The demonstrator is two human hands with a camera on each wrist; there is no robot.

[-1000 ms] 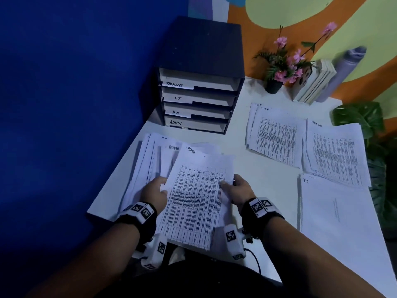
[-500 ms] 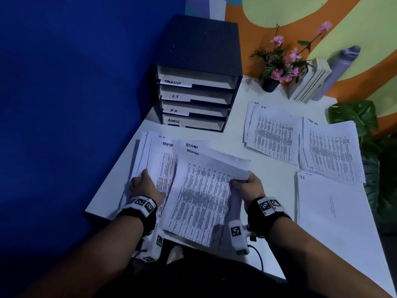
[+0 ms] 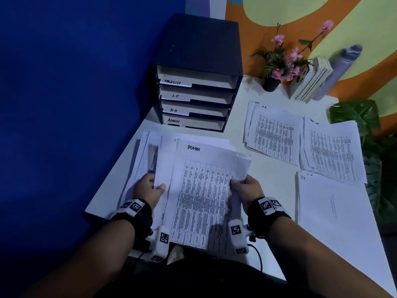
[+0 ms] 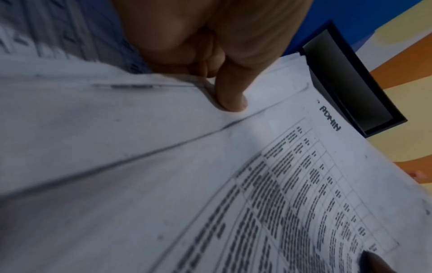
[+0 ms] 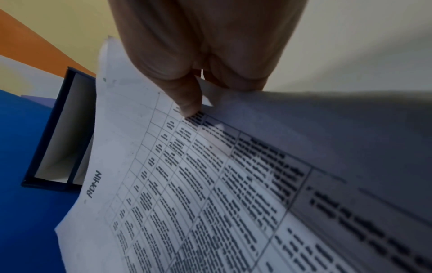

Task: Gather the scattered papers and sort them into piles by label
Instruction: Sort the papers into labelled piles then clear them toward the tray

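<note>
The ADMIN sheet [image 3: 204,196] is lying between both hands, its long axis running away from the person, label at the far end. The right hand [image 3: 247,188] is pinching its right edge; the left hand [image 3: 148,188] is pinching the loose papers [image 3: 148,155] beside it. Since a moment ago, the sheet has straightened and covered the other ADMIN labels.

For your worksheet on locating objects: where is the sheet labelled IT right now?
In the head view, the IT sheet lies flat on the table's right side, just in front of the tasklist pile, right of the right hand.
</note>
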